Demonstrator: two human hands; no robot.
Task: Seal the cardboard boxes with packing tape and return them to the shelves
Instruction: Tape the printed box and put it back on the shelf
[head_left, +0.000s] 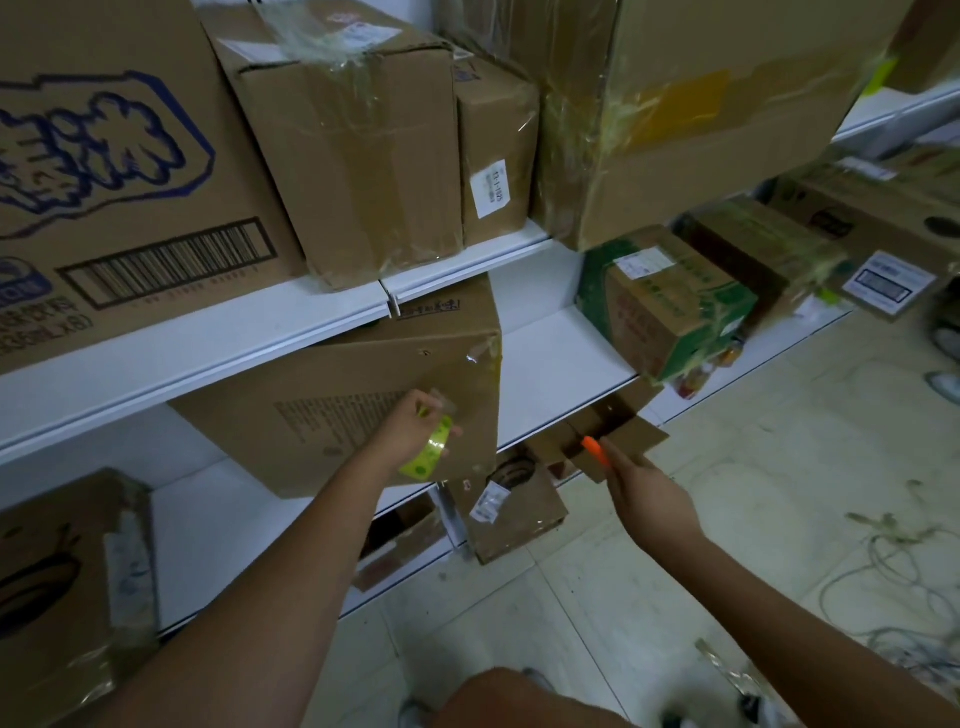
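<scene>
I see my left hand (413, 423) curled around a roll of packing tape (430, 453) with a yellow-green core, held right against the face of a tilted cardboard box (363, 395). That box sits on the middle shelf (550, 364), its near corner hanging past the shelf edge just below the hand. A loose bit of clear tape shows at the box's upper right corner, above and to the right of my left hand.

My right hand (636, 483) is closed around an orange-handled cutter (596, 450), whose tip pointing up and away from the hand; I cannot tell whether a blade is out. Just beyond that tip lies an opened cardboard flap (623, 426), and below and left of the right hand a small labelled box (511, 514) stands on the floor (753, 467), leaning at the shelf's foot.

Above my left hand, the upper shelf carries a taped brown box (358, 150) and a large printed carton (119, 171). Up and right of my right hand sits a green-printed box (670, 306). Far right of it, loose white cord (898, 561) lies on the floor.
</scene>
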